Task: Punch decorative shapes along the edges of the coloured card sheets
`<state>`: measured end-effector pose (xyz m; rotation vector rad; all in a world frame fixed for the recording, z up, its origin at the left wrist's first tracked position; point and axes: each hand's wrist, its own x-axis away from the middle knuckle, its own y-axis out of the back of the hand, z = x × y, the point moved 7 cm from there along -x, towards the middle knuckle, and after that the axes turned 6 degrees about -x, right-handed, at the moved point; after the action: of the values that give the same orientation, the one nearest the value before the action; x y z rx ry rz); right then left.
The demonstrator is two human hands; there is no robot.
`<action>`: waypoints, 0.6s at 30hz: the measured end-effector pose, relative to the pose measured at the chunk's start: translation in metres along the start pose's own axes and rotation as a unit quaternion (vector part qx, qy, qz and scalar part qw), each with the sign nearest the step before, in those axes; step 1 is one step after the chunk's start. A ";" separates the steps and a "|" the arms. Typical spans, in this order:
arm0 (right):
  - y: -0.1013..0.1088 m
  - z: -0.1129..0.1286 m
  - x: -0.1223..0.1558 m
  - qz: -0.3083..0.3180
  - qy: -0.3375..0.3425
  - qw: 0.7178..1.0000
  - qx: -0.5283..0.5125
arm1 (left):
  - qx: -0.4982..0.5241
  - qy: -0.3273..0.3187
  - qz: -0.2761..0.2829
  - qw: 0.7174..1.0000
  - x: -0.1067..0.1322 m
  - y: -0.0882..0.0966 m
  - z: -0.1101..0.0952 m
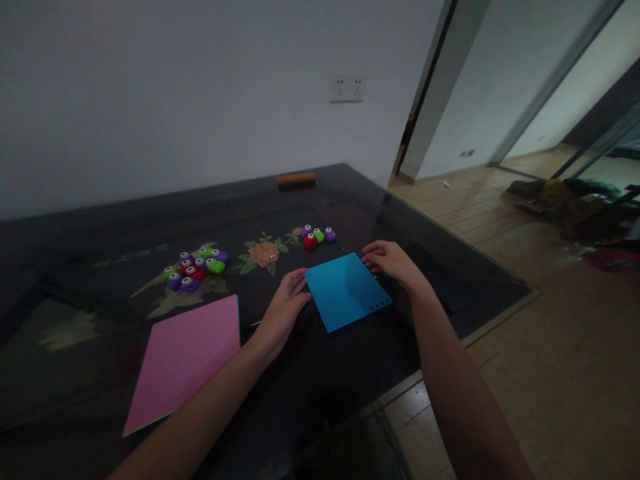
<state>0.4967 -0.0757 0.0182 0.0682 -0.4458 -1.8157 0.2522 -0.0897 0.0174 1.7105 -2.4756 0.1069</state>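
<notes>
A blue sheet of paper (pixel 345 290) lies on the dark tabletop, with a row of small dark spots along its near right edge. My left hand (pixel 286 303) is at its left corner, fingertips at the edge and thumb apart from the fingers. On the far right side, my right hand (pixel 393 261) has its loosely bent, parted fingers at the sheet's edge; its thumb is hidden. Neither hand visibly pinches the paper. Left of my left forearm lies a pink sheet (pixel 193 353), with a thin blue edge showing beneath it.
Several small purple, red and green pieces with eye-like dots (pixel 193 269) sit clustered at the left. A smaller cluster (pixel 317 236) lies beyond the blue sheet. An orange-brown bar (pixel 296 181) rests near the wall. The table (pixel 450 280) ends at the right, above a tiled floor.
</notes>
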 end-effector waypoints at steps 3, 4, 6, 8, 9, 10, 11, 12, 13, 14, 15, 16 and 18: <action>0.000 -0.001 0.000 -0.001 0.003 1.000 0.005 | 0.003 -0.002 0.003 1.000 0.000 0.000 0.001; 0.001 -0.001 -0.001 -0.001 0.005 1.000 0.006 | 0.007 -0.002 0.005 1.000 0.000 0.000 0.001; 0.001 -0.002 -0.003 -0.002 0.012 1.000 0.009 | 0.019 -0.001 0.008 1.000 0.000 -0.001 0.001; 0.002 -0.003 -0.005 -0.004 0.022 1.000 0.016 | 0.023 0.004 0.008 1.000 0.001 -0.001 0.000; 0.003 -0.003 -0.005 -0.006 0.027 0.999 0.020 | 0.020 0.005 0.007 1.000 0.002 -0.001 0.000; 0.003 -0.003 -0.006 -0.009 0.030 0.999 0.026 | 0.012 0.004 0.008 1.000 0.002 -0.001 -0.001; 0.004 -0.003 -0.006 -0.011 0.032 0.999 0.032 | -0.003 -0.001 0.007 1.000 0.003 -0.001 -0.003; 0.004 -0.002 -0.006 -0.012 0.035 0.999 0.038 | -0.024 -0.007 0.005 1.000 0.004 -0.001 -0.004; 0.004 -0.001 -0.006 -0.014 0.037 0.998 0.045 | -0.048 -0.016 0.002 0.999 0.005 -0.001 -0.007; 0.004 0.001 -0.005 -0.015 0.040 0.998 0.052 | -0.073 -0.024 -0.002 0.997 0.005 -0.001 -0.009; 0.003 0.003 -0.004 -0.018 0.043 0.997 0.059 | -0.095 -0.031 -0.005 0.995 0.006 -0.002 -0.011; 0.003 0.005 -0.003 -0.020 0.047 0.997 0.064 | -0.114 -0.037 -0.007 0.993 0.007 -0.002 -0.014; 0.002 0.008 -0.001 -0.021 0.053 0.996 0.073 | -0.134 -0.050 -0.001 0.990 0.009 -0.004 -0.018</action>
<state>0.4965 -0.0726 0.0261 0.2765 -0.5043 -1.8093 0.2539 -0.0969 0.0368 1.6415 -2.4222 -0.3040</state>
